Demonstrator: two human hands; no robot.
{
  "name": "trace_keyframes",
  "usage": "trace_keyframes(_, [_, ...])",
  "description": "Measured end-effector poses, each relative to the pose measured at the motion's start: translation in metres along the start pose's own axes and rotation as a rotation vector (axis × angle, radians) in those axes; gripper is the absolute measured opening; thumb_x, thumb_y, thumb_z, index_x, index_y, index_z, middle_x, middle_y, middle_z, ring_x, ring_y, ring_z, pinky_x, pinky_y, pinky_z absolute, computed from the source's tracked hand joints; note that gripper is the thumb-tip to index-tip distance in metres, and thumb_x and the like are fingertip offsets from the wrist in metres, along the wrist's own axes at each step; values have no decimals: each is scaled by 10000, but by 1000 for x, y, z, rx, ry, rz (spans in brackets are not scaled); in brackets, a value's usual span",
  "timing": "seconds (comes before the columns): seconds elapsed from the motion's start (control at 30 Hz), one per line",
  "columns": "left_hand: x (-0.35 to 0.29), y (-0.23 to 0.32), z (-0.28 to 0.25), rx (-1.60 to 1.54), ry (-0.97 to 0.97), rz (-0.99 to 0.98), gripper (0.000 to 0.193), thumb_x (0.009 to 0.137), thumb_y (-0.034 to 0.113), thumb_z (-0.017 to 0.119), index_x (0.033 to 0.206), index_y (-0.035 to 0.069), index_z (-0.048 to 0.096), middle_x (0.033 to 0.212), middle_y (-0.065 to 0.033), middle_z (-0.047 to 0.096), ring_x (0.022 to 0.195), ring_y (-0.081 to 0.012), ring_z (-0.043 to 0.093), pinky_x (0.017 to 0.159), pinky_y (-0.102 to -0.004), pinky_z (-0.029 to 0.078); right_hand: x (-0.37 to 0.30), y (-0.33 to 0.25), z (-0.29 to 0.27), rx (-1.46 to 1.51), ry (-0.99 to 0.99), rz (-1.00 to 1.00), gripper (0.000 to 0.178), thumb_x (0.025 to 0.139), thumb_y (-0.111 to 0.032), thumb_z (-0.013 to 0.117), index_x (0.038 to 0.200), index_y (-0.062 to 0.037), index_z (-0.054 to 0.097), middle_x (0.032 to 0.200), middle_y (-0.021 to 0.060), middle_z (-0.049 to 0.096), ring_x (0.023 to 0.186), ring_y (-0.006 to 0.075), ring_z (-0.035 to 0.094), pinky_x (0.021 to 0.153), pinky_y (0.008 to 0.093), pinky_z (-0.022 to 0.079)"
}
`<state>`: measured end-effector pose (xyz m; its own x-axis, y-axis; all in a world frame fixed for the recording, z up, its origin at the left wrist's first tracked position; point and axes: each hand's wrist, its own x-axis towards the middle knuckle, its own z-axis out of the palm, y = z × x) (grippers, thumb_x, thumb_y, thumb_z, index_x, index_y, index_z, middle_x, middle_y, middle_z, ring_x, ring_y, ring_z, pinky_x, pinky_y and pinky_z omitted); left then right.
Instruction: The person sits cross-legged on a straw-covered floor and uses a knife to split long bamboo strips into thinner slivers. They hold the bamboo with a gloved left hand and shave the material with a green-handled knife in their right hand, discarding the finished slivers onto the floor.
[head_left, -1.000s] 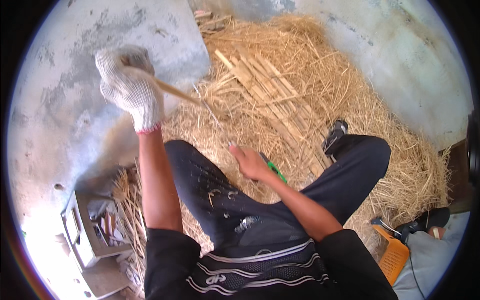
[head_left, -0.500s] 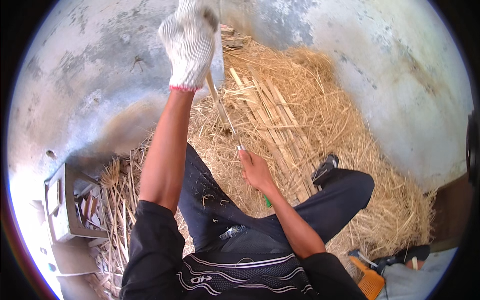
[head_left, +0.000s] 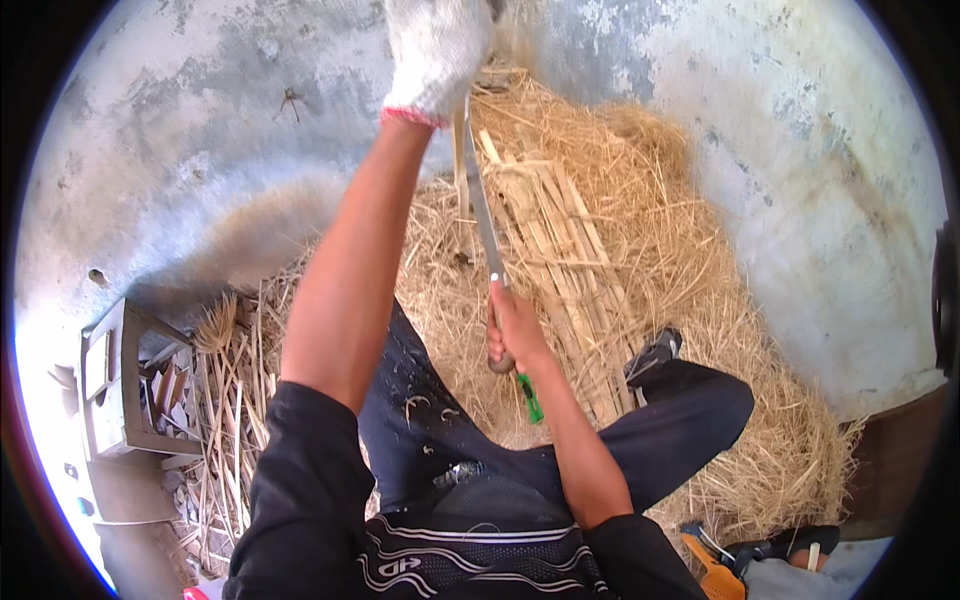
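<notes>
Looks like a makeshift workshop: patchy wall (head_left: 780, 130) across the top, shavings (head_left: 740, 350) heaped right of centre, knife (head_left: 484, 218) mid-frame!

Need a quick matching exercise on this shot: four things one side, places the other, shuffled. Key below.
Column 1
1. White knitted glove
2. Long-bladed steel knife with a brown handle
3. Pile of pale, flat wooden strips
4. Grey, box-shaped frame

Column 2
A. Near the picture's left edge
B. In the right hand
C. Lying on yellow straw
D. Worn on the left hand

Pairs: 1-D, 2-B, 3-C, 4-A
</notes>
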<state>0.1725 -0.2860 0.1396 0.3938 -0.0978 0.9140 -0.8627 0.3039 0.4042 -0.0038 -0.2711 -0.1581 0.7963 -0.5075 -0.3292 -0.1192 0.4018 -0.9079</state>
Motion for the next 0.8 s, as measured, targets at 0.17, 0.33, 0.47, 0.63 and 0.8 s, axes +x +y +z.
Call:
trace_keyframes(0.17, [-18,-9,24,-464,-79,-405,444,991,343,426,664,55,509,529,-40,462,509,-135,471,506,-330,365,-12,-20,-34,224,-63,134,433,990,-512,514,849,-108,448,502,-23,355,357,79,341,340,270,304])
trace_keyframes(0.33, [-16,8,34,-152,-121,-280,461,997,360,393,694,41,530,537,-92,492,515,-171,490,513,-348,380,-60,-102,6,-456,331,-103,492,983,-470,534,804,-12,544,537,33,470,392,142,458,378,321,358])
trace_keyframes(0.47, [-9,-19,25,-241,-45,-142,420,1004,318,382,692,59,490,557,-55,453,511,-160,471,496,-341,367,-56,-110,15,-430,381,-526,515,1010,-460,484,820,5,596,549,63,506,474,162,545,457,314,414])
trace_keyframes(0.63, [-8,-31,22,-294,52,-216,391,1028,291,382,670,136,410,576,30,388,496,-70,367,455,-265,285,-5,-67,24,-511,374,-403,513,1029,-459,437,871,2,595,563,55,522,489,162,557,479,342,445])
trace_keyframes(0.8, [-10,-16,17,-533,47,-230,455,1037,350,369,633,144,382,464,21,327,362,-105,303,358,-279,222,58,24,-32,-700,333,-395,534,1026,-513,409,921,-11,558,523,33,493,382,139,480,381,331,393])
